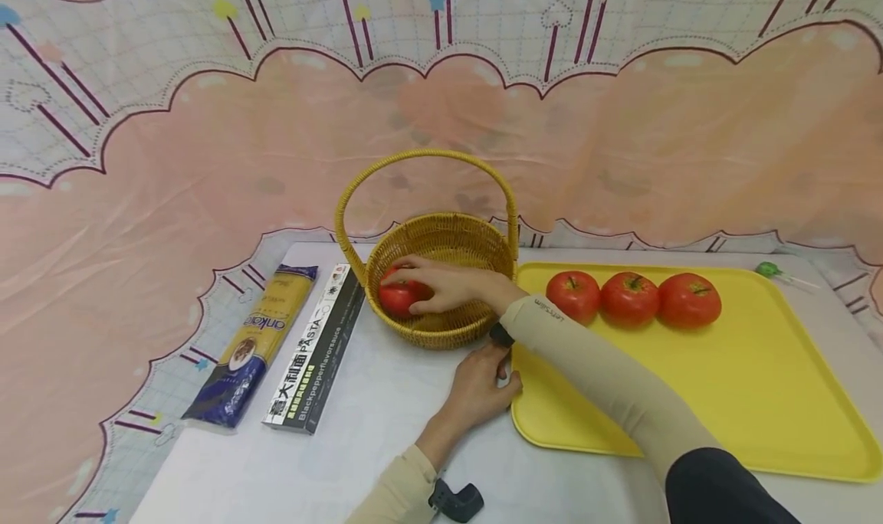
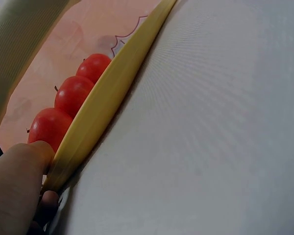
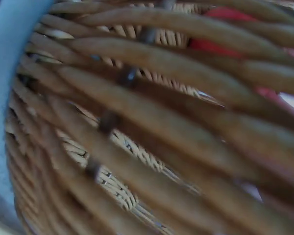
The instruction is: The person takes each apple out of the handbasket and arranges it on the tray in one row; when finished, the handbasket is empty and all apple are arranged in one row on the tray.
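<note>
Inside the round wicker basket (image 1: 441,229), my right hand (image 1: 448,283) grips a red tomato (image 1: 398,298) near the left wall. Through the weave in the right wrist view, a patch of the red tomato (image 3: 220,34) shows; my right fingers are hard to make out there. My left hand (image 1: 479,386) holds the left edge of the yellow tray (image 1: 690,401). In the left wrist view, its thumb (image 2: 27,159) lies over the rim and a finger (image 2: 50,198) is underneath. Three more tomatoes (image 1: 629,299) sit in a row along the tray's back.
Left of the basket lie a black and white pasta box (image 1: 313,355) and a yellow and blue pasta bag (image 1: 251,344). Beyond the tray's back right corner is a small green-headed item (image 1: 769,269). A patterned cloth (image 1: 441,110) hangs behind the white table (image 1: 386,401).
</note>
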The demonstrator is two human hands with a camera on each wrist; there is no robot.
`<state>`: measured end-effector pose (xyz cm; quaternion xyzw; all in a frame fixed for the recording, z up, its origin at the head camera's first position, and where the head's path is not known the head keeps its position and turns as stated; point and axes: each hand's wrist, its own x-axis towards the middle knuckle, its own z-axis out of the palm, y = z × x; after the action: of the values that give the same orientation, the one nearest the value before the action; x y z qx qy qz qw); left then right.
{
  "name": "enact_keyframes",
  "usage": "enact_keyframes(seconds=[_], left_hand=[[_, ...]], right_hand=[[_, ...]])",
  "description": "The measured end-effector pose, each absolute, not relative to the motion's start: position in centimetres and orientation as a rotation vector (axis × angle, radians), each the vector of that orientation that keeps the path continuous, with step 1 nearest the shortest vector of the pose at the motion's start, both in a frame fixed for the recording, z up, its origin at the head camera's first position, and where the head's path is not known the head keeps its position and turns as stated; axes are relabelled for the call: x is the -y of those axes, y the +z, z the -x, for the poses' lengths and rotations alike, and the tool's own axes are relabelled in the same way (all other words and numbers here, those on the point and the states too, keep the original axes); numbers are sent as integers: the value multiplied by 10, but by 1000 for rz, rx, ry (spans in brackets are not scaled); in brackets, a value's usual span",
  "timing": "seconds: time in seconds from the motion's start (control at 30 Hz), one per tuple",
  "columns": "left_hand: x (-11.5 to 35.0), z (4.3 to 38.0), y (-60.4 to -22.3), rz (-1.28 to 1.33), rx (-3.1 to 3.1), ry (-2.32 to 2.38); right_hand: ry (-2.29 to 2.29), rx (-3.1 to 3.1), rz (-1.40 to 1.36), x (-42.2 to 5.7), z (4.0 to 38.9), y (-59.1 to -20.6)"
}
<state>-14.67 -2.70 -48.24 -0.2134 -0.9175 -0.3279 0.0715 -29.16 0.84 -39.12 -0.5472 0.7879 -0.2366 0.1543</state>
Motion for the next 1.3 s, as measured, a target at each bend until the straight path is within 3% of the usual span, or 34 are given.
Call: enact_keyframes(seconds=[0.8,1.3], left_hand=[[28,147,-483,662,2751,-905],[26,149,-485,653,2753,-953]], right_hand=[[-633,-2314,1554,3,298,-400],[-770,-2409,1573,-22,294,-386]])
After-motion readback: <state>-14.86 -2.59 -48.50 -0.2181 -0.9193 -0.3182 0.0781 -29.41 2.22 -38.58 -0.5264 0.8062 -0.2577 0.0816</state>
